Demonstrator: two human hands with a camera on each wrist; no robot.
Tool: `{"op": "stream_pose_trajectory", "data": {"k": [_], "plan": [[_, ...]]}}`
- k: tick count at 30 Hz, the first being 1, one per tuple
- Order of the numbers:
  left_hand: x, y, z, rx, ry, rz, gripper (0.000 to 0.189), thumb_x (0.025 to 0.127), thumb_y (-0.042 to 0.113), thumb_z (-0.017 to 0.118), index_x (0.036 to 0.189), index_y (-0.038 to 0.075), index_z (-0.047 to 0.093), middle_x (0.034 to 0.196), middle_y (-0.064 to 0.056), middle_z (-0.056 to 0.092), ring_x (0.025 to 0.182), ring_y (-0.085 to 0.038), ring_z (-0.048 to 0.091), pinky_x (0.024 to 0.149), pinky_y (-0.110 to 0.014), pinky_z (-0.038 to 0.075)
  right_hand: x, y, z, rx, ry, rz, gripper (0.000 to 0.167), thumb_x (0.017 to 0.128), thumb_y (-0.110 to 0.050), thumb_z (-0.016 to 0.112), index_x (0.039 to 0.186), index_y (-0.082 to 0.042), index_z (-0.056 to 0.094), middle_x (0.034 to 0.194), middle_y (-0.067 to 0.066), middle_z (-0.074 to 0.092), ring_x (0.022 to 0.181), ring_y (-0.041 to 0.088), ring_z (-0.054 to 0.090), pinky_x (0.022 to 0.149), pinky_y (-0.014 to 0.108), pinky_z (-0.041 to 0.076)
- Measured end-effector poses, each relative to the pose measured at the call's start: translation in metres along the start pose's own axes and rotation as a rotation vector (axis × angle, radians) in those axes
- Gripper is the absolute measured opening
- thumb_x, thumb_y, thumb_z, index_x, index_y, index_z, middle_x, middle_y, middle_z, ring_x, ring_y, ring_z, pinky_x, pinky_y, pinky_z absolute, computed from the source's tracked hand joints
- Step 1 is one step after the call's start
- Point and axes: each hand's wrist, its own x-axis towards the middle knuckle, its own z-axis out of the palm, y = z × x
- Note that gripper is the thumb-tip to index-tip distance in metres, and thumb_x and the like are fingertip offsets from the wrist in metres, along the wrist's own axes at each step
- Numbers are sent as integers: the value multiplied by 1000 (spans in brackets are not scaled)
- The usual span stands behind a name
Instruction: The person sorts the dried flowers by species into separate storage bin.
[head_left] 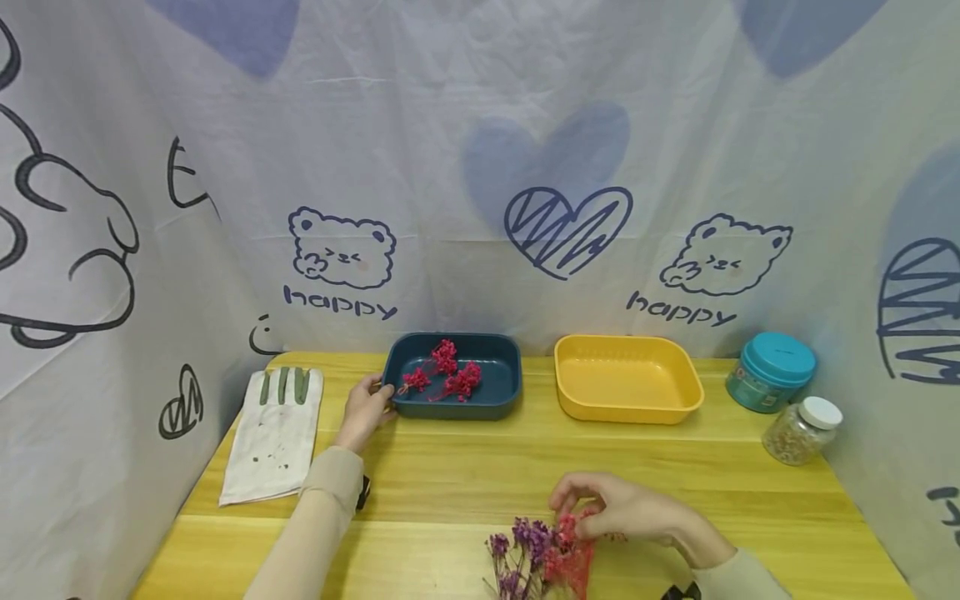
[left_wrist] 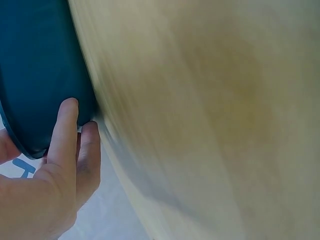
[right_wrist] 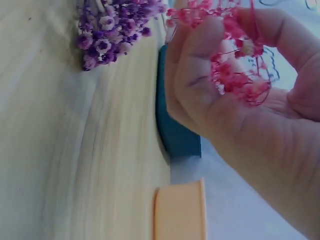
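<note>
Hanging behind the far edge of the desk [head_left: 450, 475], a white printed backdrop [head_left: 435, 292] is closing off the scene; the desk is carrying everything else. Toward the far edge, right of centre, a yellow tray [head_left: 628, 413] is sitting; a blue tray [head_left: 453, 411] is standing left of it, with a gap between them; a pale cloth piece with green bands [head_left: 268, 442], perhaps a glove, is lying along the left edge; a teal tub [head_left: 772, 371] is occupying the far right corner. The left hand [head_left: 369, 408] is gripping the blue tray by its near left corner, thumb at the rim and fingers along the outer wall; the right hand [head_left: 630, 508], toward the near edge, is pinching red flowers [head_left: 562, 562] between curled fingers and thumb; a white-capped jar [head_left: 798, 433] is resting near the tub, by the right edge. Purple flowers [head_left: 531, 540] are lying at the near edge, just left of the red ones; whether they are touching, I cannot tell. Three small red sprigs [head_left: 462, 381] are already lying inside the blue tray; the work is seemingly well begun but unfinished, since the pinched red flowers and the purple ones are remaining outside both trays.
</note>
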Motion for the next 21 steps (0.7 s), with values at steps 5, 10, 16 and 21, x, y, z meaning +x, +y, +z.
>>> {"op": "stream_pose_trajectory", "data": {"k": [5,10,16,21], "plan": [[-1,0,0,-4,1,-4,52,111,13,44,161,-1,35,152,-28,45,137,-42,53,116,-55,51,-1,0,-10,199,-3,0,39,98,-3,62,134,10,52,126,8,65,108,14,65,89,23,58],[-1,0,0,-3,2,-4,52,111,13,45,161,-1,35,152,-29,45,138,-44,53,116,-56,51,-1,-1,-16,308,-1,-34,37,104,-5,57,140,1,55,132,5,67,117,14,67,100,26,58],[-3,0,-1,-4,-6,-3,52,112,14,43,162,-1,34,152,-29,45,139,-44,52,117,-56,49,0,-8,-20,329,51,0,33,105,-8,57,137,-13,66,129,-2,72,79,1,64,56,13,49],[-3,1,-1,0,-7,0,52,112,14,44,161,-1,35,151,-29,46,139,-44,53,116,-56,50,9,-19,-23,225,174,20,24,102,-12,64,123,-16,73,114,-6,74,63,1,53,50,15,43]]}}
